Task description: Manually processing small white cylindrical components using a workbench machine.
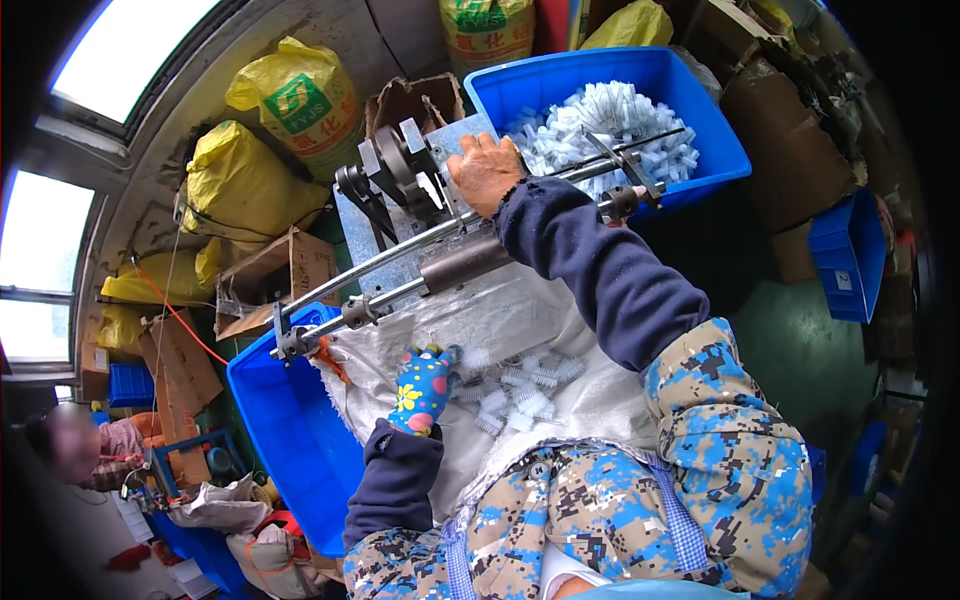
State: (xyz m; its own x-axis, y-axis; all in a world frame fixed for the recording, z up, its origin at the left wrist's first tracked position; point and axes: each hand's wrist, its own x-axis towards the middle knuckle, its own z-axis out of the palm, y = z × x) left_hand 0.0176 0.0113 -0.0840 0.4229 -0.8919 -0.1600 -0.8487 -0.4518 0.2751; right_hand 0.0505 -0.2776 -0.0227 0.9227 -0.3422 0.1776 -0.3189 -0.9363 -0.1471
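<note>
**Two hands at a small press between two blue bins**

Head view. The far blue bin (700, 95) sits at upper right, heaped with small white ribbed plastic parts (610, 125). A second blue bin (285, 420) stands at lower left; a white woven sack (560, 330) is draped over its right side, and on it lies a loose scatter of the same white parts (520, 385).

Between the bins a grey metal press (400, 175) stands on a plate, with long steel rods (400, 275) running aslant from lower left to upper right. The right hand (487, 170), bare, rests on top of the press plate — its grip is curled over the metal, though whether it clamps anything I cannot tell. The left hand (425, 385), in a blue dotted glove, lies on the sack with fingers loosely closed at the edge of the scattered parts; what it holds, if anything, is hidden.

Behind, yellow sacks (285, 95) with a green square label are stacked along the wall, with torn brown cartons (275, 275) below them. Smaller blue trays (850, 255) stand at right. Room is tight — bins, cartons and sacks crowd every edge.
</note>
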